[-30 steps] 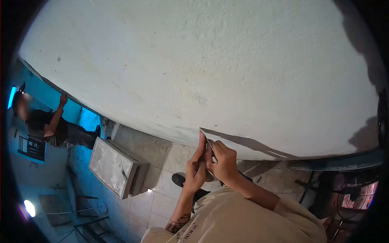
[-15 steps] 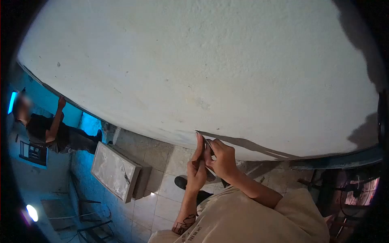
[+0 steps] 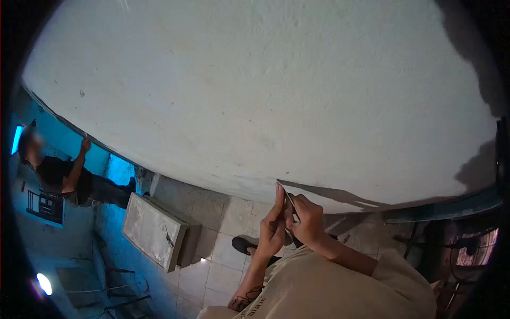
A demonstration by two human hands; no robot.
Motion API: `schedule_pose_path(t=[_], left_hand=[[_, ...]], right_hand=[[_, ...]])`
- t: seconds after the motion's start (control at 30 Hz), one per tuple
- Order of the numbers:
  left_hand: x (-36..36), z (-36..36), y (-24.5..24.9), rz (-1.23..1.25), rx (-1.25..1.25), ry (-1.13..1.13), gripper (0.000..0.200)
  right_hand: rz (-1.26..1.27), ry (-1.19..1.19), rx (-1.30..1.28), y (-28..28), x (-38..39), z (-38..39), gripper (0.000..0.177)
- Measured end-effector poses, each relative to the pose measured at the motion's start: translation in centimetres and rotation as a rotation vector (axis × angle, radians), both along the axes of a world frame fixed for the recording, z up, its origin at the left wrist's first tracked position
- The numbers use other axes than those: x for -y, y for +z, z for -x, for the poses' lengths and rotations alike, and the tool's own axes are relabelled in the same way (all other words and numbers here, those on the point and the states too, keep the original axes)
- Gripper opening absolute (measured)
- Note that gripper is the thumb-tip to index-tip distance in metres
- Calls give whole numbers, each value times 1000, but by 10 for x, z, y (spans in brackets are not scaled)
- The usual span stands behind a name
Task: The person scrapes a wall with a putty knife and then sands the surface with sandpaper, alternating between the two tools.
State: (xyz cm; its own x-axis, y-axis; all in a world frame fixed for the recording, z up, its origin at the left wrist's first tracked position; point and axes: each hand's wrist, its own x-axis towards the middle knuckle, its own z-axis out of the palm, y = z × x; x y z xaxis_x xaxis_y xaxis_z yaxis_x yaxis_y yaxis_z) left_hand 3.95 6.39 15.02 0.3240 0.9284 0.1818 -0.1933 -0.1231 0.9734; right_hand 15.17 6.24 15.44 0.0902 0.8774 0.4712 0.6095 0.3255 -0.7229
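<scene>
A thin flat strip (image 3: pixel 288 195), perhaps a blade or piece of sandpaper, reaches from my hands to the pale wall (image 3: pixel 255 106). My left hand (image 3: pixel 272 226) is closed on it, one finger stretched along it towards the wall. Beside it, touching, my right hand (image 3: pixel 307 220) grips the same strip from the right with bent fingers. The strip's tip meets the wall where a dark shadow starts. What exactly the strip is cannot be made out.
Another person (image 3: pixel 64 173) in dark clothes stands at the left, one arm raised to the wall. A dusty box-like block (image 3: pixel 151 231) with a tool (image 3: pixel 168 235) on it stands on the tiled floor (image 3: pixel 210 268). A lamp (image 3: pixel 44 284) shines at lower left.
Both my hands and the strip have shifted right and slightly down in view. More of my dark shoe shows. The other person's raised hand sits slightly lower.
</scene>
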Motion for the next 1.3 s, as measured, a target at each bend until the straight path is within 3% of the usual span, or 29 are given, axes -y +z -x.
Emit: schedule_pose_path(t=[0.07,0.1,0.2,0.27,0.33,0.53,0.63,0.73,0.8,0.87,0.97,1.07,1.1,1.17,1.3], left_hand=[[-5,2,-5,112,44,94,65],[-10,13,4,210,1,16,61],[1,12,3,123,-116,55,61],[-3,4,4,-9,1,12,61],[-6,8,7,181,-9,70,58],[-6,10,4,-6,-9,-17,64],[-8,14,3,104,-128,81,63],[-5,23,-6,109,22,-2,65],[-7,19,-1,29,-145,-52,66],[-10,16,0,-49,-94,-33,66],[-9,17,-3,86,-58,62,64],[-4,21,-9,192,-87,-72,65],[-6,16,-9,11,-99,-18,65],[-11,17,-16,-2,-61,-13,66],[-8,15,-2,-2,-82,-27,67]], right_hand=[[-54,10,30,1,-13,10,26],[-22,2,38,-3,-13,15,26],[11,1,35,-5,-2,13,30],[1,-6,27,-2,-6,12,34],[43,21,44,0,-12,15,33],[26,-24,20,-2,-4,17,34],[18,-31,31,-4,-10,23,31],[28,46,-20,-6,-3,21,32],[16,-19,-6,-6,-2,16,34],[16,-16,5,-6,-5,18,31],[-31,-34,12,-10,-14,26,19],[-71,-36,-24,-1,-6,18,15],[-75,-32,-20,-1,-7,18,15],[63,-34,56,-5,-9,19,34],[20,11,-32,-4,-11,13,25]])
